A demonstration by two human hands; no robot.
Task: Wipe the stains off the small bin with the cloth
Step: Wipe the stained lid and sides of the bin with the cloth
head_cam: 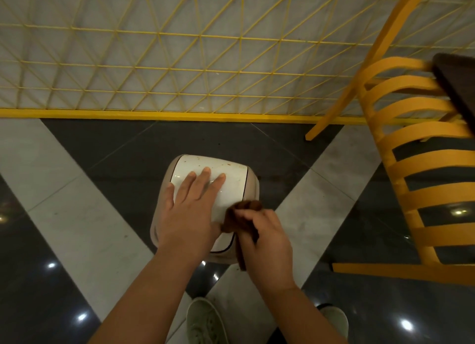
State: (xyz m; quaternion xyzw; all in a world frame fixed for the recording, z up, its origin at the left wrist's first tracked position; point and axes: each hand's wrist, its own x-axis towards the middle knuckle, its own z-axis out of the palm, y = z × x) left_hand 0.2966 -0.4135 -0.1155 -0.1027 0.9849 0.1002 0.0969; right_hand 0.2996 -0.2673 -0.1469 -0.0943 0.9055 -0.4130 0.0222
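Several reddish-brown specks (pixel 226 164) sit along the far edge of the small bin's white lid (pixel 231 187), well beyond where your cloth is working now. The small bin (pixel 253 187) stands on the tiled floor (pixel 77 210) just ahead of your shoes (pixel 205 320), between you and the yellow mesh barrier (pixel 180 61), with the yellow chair (pixel 411 163) off to your right.

Your left hand (pixel 191 210) lies flat on the lid, fingers spread and pressing down to steady it. Your right hand (pixel 264 237) is closed around the bunched brown cloth (pixel 241 219), pinching it against the lid's near right corner, with a tail of cloth hanging down past the bin's side.

The main risk, as I judge it, is missing those far specks: your left palm covers much of the lid, so you will likely need to move it to let the cloth through. Lift it carelessly and the light bin may slide or tip on the glossy floor under the wiping pressure. The lid looks like a swing or push type; pressing hard near one edge could make it pivot inward and swallow the cloth. A tightly bunched cloth also offers little wiping face and may smear rather than lift the marks.
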